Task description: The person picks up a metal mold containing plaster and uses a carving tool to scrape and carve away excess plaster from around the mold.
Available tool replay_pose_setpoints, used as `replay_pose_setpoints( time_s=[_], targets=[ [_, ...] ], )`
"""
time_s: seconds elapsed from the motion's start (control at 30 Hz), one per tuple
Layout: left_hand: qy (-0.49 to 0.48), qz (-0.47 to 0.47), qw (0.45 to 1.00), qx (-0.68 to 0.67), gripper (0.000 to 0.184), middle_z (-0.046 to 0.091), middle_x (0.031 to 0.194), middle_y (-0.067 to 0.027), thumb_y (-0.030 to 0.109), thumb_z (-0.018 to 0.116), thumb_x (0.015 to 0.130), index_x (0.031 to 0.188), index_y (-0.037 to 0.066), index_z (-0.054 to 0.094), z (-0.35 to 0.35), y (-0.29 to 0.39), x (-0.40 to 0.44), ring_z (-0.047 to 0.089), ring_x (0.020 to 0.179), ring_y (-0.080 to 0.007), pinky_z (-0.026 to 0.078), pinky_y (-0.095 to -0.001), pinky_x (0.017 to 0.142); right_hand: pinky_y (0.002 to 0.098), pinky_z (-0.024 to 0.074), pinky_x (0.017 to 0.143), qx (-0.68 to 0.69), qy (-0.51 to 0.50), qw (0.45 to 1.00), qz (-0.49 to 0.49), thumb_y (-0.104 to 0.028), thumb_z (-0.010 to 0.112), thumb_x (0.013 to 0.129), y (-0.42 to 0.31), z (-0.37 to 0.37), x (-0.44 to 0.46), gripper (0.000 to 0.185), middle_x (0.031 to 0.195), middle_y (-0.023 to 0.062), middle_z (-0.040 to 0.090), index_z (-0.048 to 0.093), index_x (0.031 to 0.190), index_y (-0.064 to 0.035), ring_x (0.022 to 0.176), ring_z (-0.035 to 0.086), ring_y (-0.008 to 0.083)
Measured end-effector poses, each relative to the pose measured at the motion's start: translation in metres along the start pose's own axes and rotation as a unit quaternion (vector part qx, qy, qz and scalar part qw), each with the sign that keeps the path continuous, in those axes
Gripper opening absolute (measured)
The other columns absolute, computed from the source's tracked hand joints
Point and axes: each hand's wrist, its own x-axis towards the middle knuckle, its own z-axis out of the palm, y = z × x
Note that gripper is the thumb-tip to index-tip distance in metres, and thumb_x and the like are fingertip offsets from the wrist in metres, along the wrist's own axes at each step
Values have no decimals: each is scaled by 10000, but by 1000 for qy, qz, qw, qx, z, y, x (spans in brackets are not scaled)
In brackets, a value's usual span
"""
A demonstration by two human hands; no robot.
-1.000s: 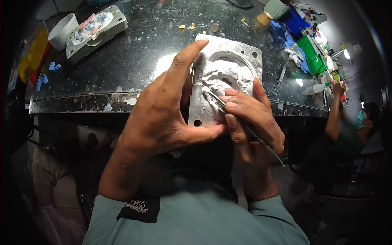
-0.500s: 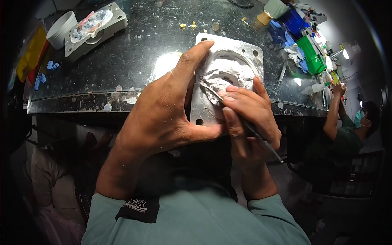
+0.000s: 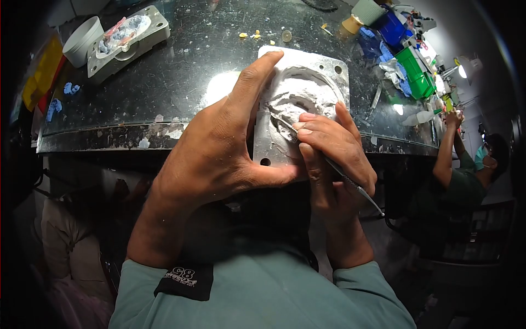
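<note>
A metal mould half [image 3: 263, 143], with holes at its corners, lies at the front edge of the bench. White plaster [image 3: 298, 90] with a rough, arched hollow fills its middle. My left hand [image 3: 219, 137] grips the mould's left side, index finger at the top corner and thumb along the near edge. Pinched in my right hand [image 3: 337, 156] is a thin metal carving tool [image 3: 355, 185]. Its working tip touches the plaster on the left part of the hollow; its other end points toward my body. My right fingers cover the plaster's lower right part.
At the back left, a second metal mould half [image 3: 149, 37] holds plaster and pink material beside a white tub [image 3: 82, 41]. Yellow crumbs [image 3: 256, 34] and blue scraps [image 3: 71, 88] dot the dark bench [image 3: 186, 60]. A green bin [image 3: 415, 74] stands right, near a masked co-worker [image 3: 471, 170].
The mould has shifted slightly left, with my left hand on it. The carving tool's tip has moved a little right and down across the plaster, and its rear end has swung slightly right.
</note>
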Motion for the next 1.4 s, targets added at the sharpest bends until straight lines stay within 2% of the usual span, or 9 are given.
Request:
replay_pose_setpoints(
  time_s=[0.3,0.4,0.5,0.67,0.7,0.83,0.93,1.1,1.4],
  targets=[
    [11,-9,1000,-16,1260,668,1152,-151,262,1016,612,1618,30,294,5,-1,-4,626,1256,-248,435,-385,1165,489,441,1153,67,15,998,-6,-126,732,975,8,-3,3,163,1075,74,787,773,1124,-74,1094,745,218],
    [18,-74,997,3,1275,641,1178,-129,357,1033,591,1602,33,327,8,7,-5,630,1135,-213,488,-322,1059,491,508,1084,176,146,972,50,-267,580,1091,16,-2,-10,374,1144,214,723,656,1188,87,1092,708,301],
    [-13,-179,981,76,1289,614,1224,-129,422,1038,537,1581,42,385,-8,27,0,607,1024,-194,488,-311,987,473,531,1039,240,236,939,69,-212,573,1090,23,-10,-29,334,1113,198,708,634,1209,94,1006,703,257],
    [2,84,967,242,1331,553,1334,-145,506,1038,431,1554,81,462,-29,5,3,534,1199,-267,415,-421,1097,389,544,973,209,281,927,133,-112,565,1071,28,-28,-52,277,1091,182,712,609,1232,108,983,701,218],
    [-29,58,974,218,1390,483,1502,-174,547,1030,409,1583,104,431,-32,5,2,399,1443,-350,332,-479,1202,370,532,998,231,282,919,150,-45,560,1045,29,-31,-53,256,1106,185,709,602,1245,110,1020,702,229],
    [-86,71,980,167,1481,330,1677,-207,573,1017,402,1625,71,349,-34,-11,6,244,1585,-384,224,-519,1277,364,531,1018,242,319,893,205,32,600,994,31,-33,-55,260,1080,201,719,609,1244,99,1059,712,246],
    [-75,81,978,178,1487,363,1656,-209,577,1014,410,1628,56,337,-31,-12,5,299,1565,-377,235,-516,1275,363,527,1036,256,282,906,185,45,612,979,29,-36,-59,250,1084,210,722,617,1222,101,1027,722,245],
    [-38,92,973,209,1510,394,1619,-236,651,994,396,1622,49,348,-21,-7,1,351,1527,-404,306,-537,1241,382,640,808,228,186,947,128,-152,694,1021,24,-40,-53,267,1044,222,720,639,1169,63,947,721,272],
    [-39,90,961,258,1553,412,1580,-232,726,968,337,1617,75,375,-22,-4,0,375,1488,-405,341,-552,1206,396,587,925,210,211,951,89,-142,541,1089,32,-32,-55,260,1031,218,700,605,1185,91,937,719,267]
  ],
)
